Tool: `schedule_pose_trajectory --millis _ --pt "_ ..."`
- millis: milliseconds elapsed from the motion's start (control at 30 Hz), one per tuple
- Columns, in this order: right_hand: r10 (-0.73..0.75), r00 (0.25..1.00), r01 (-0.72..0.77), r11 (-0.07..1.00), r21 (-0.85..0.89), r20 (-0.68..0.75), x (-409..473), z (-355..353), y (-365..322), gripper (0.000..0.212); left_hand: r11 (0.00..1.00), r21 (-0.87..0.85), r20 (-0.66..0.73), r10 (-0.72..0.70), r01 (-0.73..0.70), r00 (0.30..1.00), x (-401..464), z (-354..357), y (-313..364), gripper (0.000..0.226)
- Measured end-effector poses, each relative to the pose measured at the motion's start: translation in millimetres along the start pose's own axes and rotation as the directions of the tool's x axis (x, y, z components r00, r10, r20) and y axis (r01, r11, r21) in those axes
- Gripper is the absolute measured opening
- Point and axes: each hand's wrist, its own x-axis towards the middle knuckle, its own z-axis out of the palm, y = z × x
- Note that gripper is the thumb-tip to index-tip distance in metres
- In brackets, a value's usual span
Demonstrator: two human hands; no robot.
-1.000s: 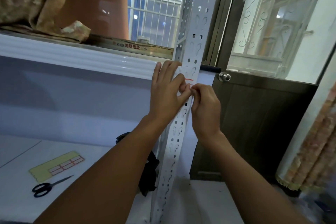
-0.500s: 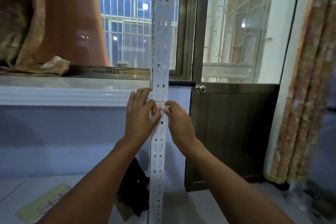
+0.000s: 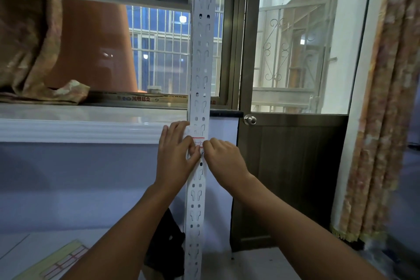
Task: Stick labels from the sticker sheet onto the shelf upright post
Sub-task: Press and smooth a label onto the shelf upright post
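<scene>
A white perforated shelf upright post [image 3: 201, 57] runs top to bottom through the middle of the view. A small white label with red lines [image 3: 198, 140] lies across the post at the height of the shelf edge. My left hand [image 3: 176, 154] is flat against the post's left side with its thumb on the label. My right hand [image 3: 223, 158] presses its fingertips on the label's right end. The yellow sticker sheet [image 3: 58, 261] with red-edged labels lies on the lower shelf at the bottom left, partly hidden by my left arm.
A white shelf board [image 3: 79, 128] carries a brown cloth [image 3: 29, 52] and an orange conical object [image 3: 95, 45]. A dark door with a knob [image 3: 249, 120] stands right of the post. A patterned curtain [image 3: 384, 109] hangs far right. A black item [image 3: 167, 248] lies behind the post.
The view has tilted upward, so the scissors are out of sight and the sticker sheet has slid to the bottom edge. Both hands stay pressed on the label at the post.
</scene>
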Motion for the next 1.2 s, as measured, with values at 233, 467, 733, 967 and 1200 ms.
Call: schedule_pose_trajectory --millis 233,467,733,967,1200 --pt "-0.304 0.953 0.301 0.943 -0.140 0.005 10.7 -7.2 11.7 0.009 1.000 0.002 0.010 -0.007 0.007 1.000 -0.6 0.6 -0.1 0.017" --pt "-0.404 0.911 0.412 0.896 -0.166 0.080 17.6 -15.3 20.9 0.007 1.000 -0.003 0.008 0.006 -0.006 1.000 -0.8 1.2 -2.2 0.015" --pt "-0.411 0.903 0.429 0.883 -0.191 0.123 20.2 -21.1 16.8 0.015 1.000 -0.008 -0.013 0.002 -0.002 1.000 -1.0 2.0 -1.7 0.026" --pt "-0.434 0.879 0.464 0.872 -0.153 0.197 31.7 -32.1 18.3 0.013 1.000 -0.006 -0.015 -0.003 0.003 1.000 -1.0 4.6 -1.3 0.022" --pt "-0.364 0.914 0.378 0.924 -0.055 0.177 25.3 -20.0 23.3 0.025 0.999 0.036 0.010 -0.017 0.017 1.000 -1.1 3.6 0.8 0.021"
